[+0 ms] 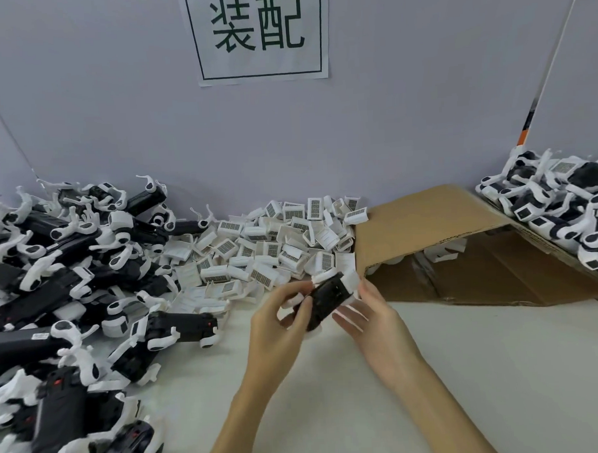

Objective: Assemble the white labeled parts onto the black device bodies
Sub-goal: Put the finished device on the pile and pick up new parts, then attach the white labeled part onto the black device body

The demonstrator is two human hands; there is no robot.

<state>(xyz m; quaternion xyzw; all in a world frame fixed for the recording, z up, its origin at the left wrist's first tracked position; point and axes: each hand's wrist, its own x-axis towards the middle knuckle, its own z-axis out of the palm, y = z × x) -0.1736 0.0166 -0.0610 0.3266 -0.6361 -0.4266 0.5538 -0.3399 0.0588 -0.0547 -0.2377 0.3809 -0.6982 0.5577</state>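
Note:
Above the table's middle, both hands hold one black device body (324, 298) with white arms. My left hand (277, 321) grips its left side, fingers curled round it. My right hand (370, 312) holds the right side, and its fingertips touch a white labeled part (349, 279) sitting at the body's upper end. A heap of loose white labeled parts (267, 248) lies just behind the hands. Many black device bodies (70, 287) with white arms are piled at the left.
A cardboard box (445, 233) lies on its side at the right, its opening facing me. More black and white devices (564, 208) are stacked on and behind it. A grey wall with a paper sign (258, 33) closes the back.

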